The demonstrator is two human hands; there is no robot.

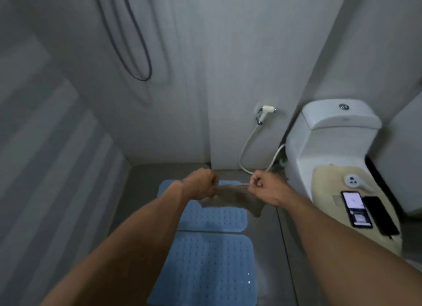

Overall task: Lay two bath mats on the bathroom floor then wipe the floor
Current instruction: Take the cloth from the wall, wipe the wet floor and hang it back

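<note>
Both hands out front, fingers curled tight: left hand (201,184) grips the left end of a grey-brown cloth (233,199), right hand (265,186) pinches its right end, cloth stretched betw. them in the air above the far mat (219,219). Two blue perforated mats lie end to end on the grey floor (269,244), near mat (205,269) just beside the far one. Toilet (331,146) at right w/ two phones (367,211) on its lid; bidet sprayer (266,112) on far wall.

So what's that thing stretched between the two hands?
A grey-brown cloth, gripped by the left hand and right hand, seen in the head view.
</note>
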